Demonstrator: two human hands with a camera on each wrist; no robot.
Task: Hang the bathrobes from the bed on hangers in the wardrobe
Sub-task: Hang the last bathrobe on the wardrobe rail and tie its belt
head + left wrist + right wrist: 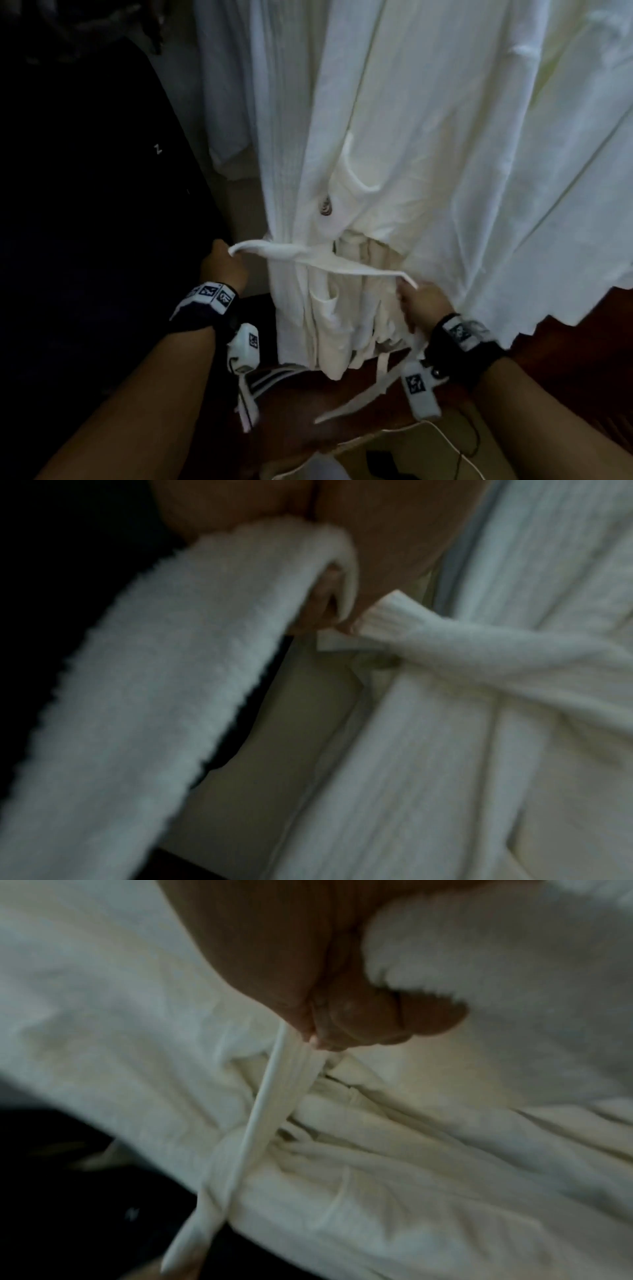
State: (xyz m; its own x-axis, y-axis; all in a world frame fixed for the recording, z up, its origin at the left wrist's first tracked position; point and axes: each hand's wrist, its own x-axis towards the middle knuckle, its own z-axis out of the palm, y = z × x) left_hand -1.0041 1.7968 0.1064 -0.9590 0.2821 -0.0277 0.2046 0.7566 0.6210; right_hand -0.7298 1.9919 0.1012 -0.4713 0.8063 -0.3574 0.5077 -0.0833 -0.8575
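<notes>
Both hands (224,265) (419,303) fisted on the bathrobe (394,120) belt (308,258) ends.

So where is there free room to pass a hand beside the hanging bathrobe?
A narrow gap opens left of the tied bathrobe, between it and the dark panel, where the left hand grips the belt. On the right it is crowded: the right hand is pressed against more white fabric.

bathrobe (394,144): white, hanging upright, front folds gathered at the waist | belt (329,262): white strip across the waist, pulled taut left and right, loose ends trailing below | second white bathrobe (233,102): hanging behind, to the left
</notes>
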